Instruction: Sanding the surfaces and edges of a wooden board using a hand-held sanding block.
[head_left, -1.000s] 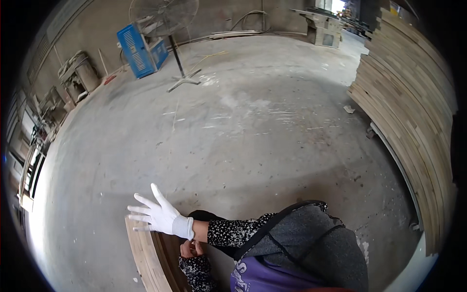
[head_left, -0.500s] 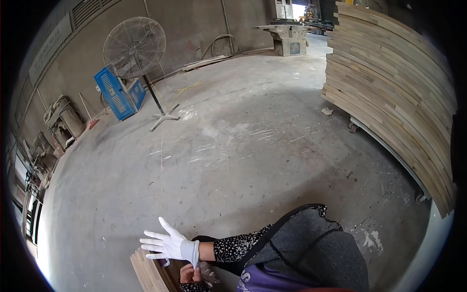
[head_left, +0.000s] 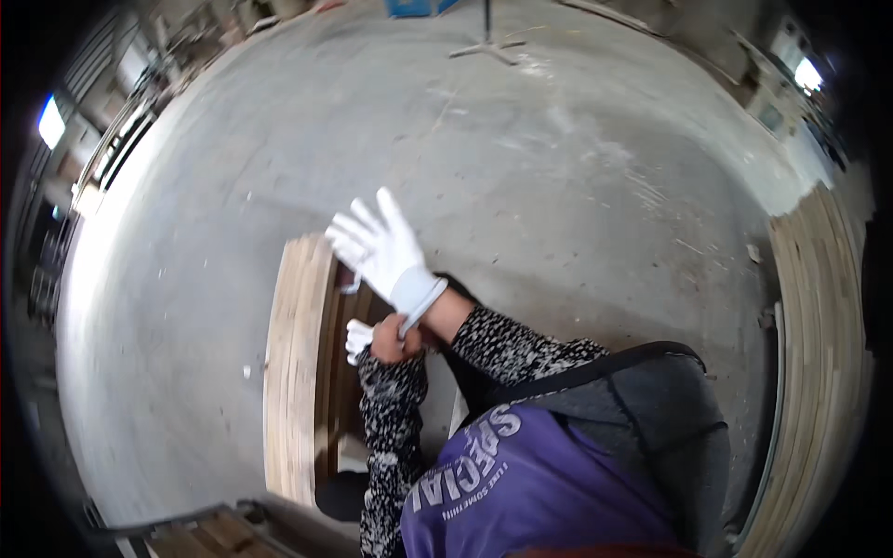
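My right hand [head_left: 377, 251] wears a white knit glove with its fingers spread, holding nothing. The glove's grey cuff [head_left: 416, 291] sits at the wrist. My bare left hand [head_left: 396, 338] is closed, pinching the edge of that cuff. White glove fingers [head_left: 358, 340] stick out beside my left hand; whether it grips that second glove is hidden. Both hands are above one end of a stack of wooden boards [head_left: 296, 363]. A small pale loop [head_left: 351, 285] shows just under the gloved hand.
A tall stack of laminated wood panels [head_left: 819, 344] stands on the right. At the lower left is a metal-edged frame with wood pieces [head_left: 214, 535]. The fan's stand [head_left: 486, 48] and a blue cabinet [head_left: 409, 7] are at the far edge of the concrete floor [head_left: 577, 195].
My view has tilted down and turned, so my hands and the board stack appear higher in the picture. The left hand still pinches the cuff of the gloved right hand.
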Action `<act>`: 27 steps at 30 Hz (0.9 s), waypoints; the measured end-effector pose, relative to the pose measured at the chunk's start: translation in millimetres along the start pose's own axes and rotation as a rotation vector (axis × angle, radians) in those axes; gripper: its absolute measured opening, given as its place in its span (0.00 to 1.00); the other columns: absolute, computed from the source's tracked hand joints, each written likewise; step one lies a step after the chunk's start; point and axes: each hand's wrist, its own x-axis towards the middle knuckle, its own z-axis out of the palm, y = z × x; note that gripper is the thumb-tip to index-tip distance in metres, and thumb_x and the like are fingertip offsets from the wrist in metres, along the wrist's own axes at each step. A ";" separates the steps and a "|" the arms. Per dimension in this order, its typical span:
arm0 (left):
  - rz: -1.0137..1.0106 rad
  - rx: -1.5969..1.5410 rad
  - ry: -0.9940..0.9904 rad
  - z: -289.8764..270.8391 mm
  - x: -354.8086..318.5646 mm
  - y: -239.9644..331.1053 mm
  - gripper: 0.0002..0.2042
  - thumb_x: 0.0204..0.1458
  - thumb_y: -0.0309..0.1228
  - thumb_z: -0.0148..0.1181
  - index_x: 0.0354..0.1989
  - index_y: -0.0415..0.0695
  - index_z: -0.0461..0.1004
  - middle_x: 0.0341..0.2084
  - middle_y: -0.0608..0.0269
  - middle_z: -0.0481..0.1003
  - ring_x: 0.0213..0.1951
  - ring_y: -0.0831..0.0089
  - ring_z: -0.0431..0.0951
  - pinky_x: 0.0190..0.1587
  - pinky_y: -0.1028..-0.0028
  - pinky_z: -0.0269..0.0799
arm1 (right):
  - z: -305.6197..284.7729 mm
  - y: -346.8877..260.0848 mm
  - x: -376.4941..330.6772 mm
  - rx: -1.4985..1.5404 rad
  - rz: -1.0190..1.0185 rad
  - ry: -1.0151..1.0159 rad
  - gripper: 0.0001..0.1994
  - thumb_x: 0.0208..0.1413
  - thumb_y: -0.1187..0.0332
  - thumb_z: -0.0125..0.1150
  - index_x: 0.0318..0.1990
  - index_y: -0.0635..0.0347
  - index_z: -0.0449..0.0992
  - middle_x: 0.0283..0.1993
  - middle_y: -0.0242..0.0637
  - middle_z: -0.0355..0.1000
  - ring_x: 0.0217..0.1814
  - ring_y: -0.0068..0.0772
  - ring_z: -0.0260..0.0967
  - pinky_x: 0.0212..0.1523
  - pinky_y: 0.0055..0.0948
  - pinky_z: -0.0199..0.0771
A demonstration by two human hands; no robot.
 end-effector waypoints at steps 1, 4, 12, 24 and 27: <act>0.057 0.179 -0.001 -0.7 -1.5 6.5 0.12 0.48 0.21 0.55 0.42 0.39 0.72 0.27 0.52 0.74 0.24 0.57 0.75 0.27 0.69 0.72 | -0.5 1.1 2.5 -0.009 -0.004 0.016 0.41 0.58 0.39 0.49 0.71 0.53 0.46 0.71 0.52 0.47 0.63 0.49 0.62 0.50 0.32 0.75; -0.145 0.286 -0.035 4.4 -10.7 33.5 0.14 0.45 0.18 0.56 0.42 0.40 0.72 0.27 0.52 0.74 0.24 0.56 0.75 0.25 0.66 0.72 | 0.5 -5.0 8.3 0.003 -0.024 0.009 0.45 0.55 0.38 0.53 0.71 0.54 0.42 0.71 0.53 0.46 0.67 0.53 0.57 0.40 0.28 0.81; -0.134 0.288 -0.016 19.2 -7.6 66.3 0.13 0.44 0.15 0.60 0.39 0.40 0.74 0.22 0.54 0.73 0.20 0.60 0.74 0.21 0.69 0.70 | -4.4 -2.6 12.8 -0.695 -0.197 -0.013 0.43 0.55 0.48 0.60 0.70 0.59 0.46 0.68 0.51 0.53 0.62 0.46 0.64 0.40 0.30 0.80; -1.023 -0.618 -0.169 -36.0 43.6 73.1 0.12 0.51 0.34 0.67 0.34 0.42 0.71 0.27 0.67 0.73 0.27 0.79 0.72 0.30 0.76 0.68 | -5.3 15.2 4.8 -1.908 -0.137 -0.251 0.41 0.47 0.41 0.62 0.66 0.51 0.58 0.69 0.46 0.52 0.69 0.50 0.54 0.66 0.44 0.57; -1.055 -0.917 -0.013 -40.7 34.6 74.7 0.09 0.54 0.32 0.64 0.32 0.42 0.71 0.25 0.70 0.74 0.26 0.83 0.72 0.31 0.79 0.69 | -8.9 18.3 2.9 -2.053 -0.247 -0.229 0.40 0.46 0.42 0.63 0.64 0.52 0.61 0.66 0.46 0.56 0.67 0.49 0.56 0.65 0.45 0.56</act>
